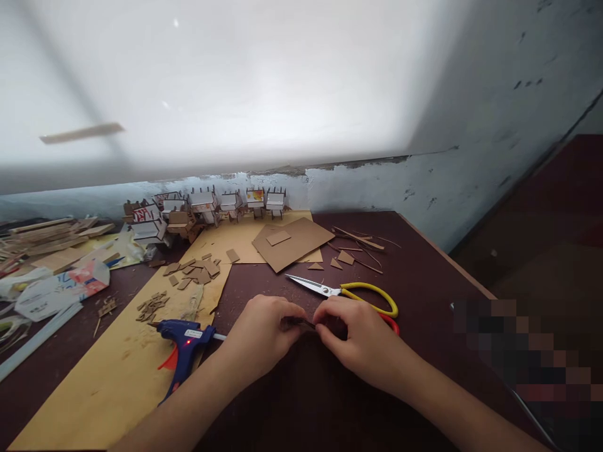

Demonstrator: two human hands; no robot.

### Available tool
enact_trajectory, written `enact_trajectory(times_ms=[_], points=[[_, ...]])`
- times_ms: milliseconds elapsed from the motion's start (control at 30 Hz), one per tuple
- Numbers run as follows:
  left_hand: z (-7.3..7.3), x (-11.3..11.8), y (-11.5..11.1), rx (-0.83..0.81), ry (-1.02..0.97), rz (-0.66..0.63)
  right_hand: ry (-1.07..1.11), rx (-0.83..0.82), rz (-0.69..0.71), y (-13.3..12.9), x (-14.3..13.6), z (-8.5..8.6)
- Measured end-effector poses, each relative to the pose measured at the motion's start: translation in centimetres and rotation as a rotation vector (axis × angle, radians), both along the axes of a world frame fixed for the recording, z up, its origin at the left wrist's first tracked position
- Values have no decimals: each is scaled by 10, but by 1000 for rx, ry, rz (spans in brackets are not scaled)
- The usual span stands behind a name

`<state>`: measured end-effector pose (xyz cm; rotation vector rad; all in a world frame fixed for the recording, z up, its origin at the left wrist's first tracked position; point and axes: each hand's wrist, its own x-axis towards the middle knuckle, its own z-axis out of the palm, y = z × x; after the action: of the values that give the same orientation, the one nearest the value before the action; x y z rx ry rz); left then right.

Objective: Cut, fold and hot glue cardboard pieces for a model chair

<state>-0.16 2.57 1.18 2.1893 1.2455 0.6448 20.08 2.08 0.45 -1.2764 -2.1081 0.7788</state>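
Observation:
Near the middle of the dark table, my left hand (264, 333) and my right hand (358, 334) pinch a small, thin cardboard piece (301, 321) between them, mostly covered by the fingers. Just behind my right hand lie scissors (330, 289) with yellow and red handles, blades toward the left. A blue glue gun (186, 342) with a lit red light rests to the left of my left hand, partly behind the forearm. Small cut cardboard pieces (200, 271) and a pile of narrower ones (151, 306) lie beyond it.
Several small cardboard chairs (230, 202) stand along the wall. A large cardboard sheet (294, 245) lies at the back, with strips (362, 238) beside it. Yellow board (101, 389) covers part of the left side. Wood sticks (42, 238) and plastic scraps (61, 298) lie far left.

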Motion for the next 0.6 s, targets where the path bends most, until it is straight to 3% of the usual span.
enact_trajectory(times_ms=[167, 600], points=[[-3, 1, 2, -6, -22, 10, -42, 14, 28, 2, 2, -8], [-2, 1, 3, -8, 23, -15, -98, -25, 4, 3, 4, -11]])
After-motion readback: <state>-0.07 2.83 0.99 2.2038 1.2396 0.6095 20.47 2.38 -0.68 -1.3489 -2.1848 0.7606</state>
